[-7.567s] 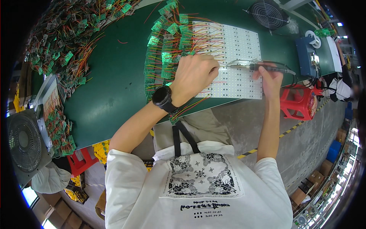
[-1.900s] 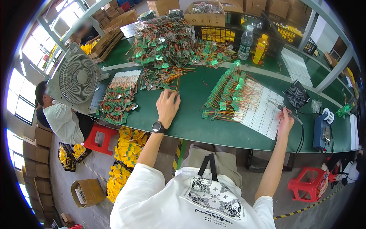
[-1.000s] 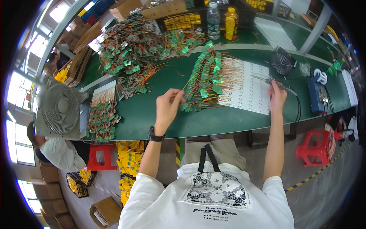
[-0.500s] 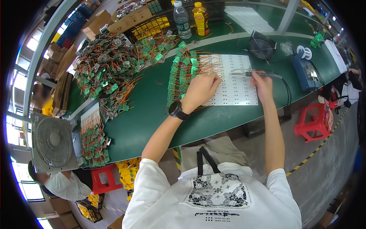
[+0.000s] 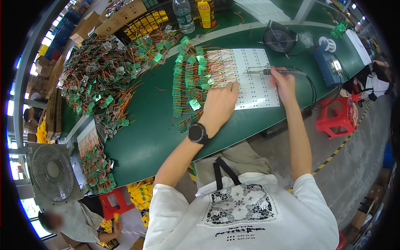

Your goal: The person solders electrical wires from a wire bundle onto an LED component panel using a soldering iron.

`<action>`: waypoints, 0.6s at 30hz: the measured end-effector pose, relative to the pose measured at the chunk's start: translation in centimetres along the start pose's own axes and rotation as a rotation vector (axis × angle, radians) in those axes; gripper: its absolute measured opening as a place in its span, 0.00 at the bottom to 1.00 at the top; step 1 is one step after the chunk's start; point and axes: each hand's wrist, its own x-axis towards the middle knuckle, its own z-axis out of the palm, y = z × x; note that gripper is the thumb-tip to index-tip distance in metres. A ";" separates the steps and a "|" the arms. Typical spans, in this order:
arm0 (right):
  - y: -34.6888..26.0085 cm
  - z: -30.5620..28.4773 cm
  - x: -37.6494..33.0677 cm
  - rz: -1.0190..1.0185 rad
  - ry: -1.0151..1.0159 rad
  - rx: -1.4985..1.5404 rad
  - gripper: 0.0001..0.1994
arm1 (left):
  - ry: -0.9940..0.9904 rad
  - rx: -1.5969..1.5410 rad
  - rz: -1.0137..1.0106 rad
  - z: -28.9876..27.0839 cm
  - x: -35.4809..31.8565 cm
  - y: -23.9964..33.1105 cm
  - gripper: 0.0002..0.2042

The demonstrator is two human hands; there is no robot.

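Note:
My right hand grips the handle of a soldering iron, whose tip points left above a white circuit-board panel covered in rows of small pads. Over the panel's lower left part rests my left hand, its fingers curled and pressed together; whatever they pinch is hidden. Left of that hand, green circuit boards lie in rows, their red and yellow wires running onto the panel's left side. A black watch is on my left wrist.
A large heap of wired green boards covers the table's left. Behind stand a water bottle and a yellow bottle. A small black fan, solder spool and blue soldering station stand right. Someone sits lower left.
My left hand has shifted down, away from the wires at the panel's middle. The right hand still holds the soldering iron, its tip slightly lower on the panel. The whole view has tilted a little.

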 end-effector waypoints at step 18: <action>-0.3 0.7 -2.0 -0.029 -0.031 -0.090 0.07 | 0.215 -0.283 -0.307 2.4 -1.3 -0.3 0.05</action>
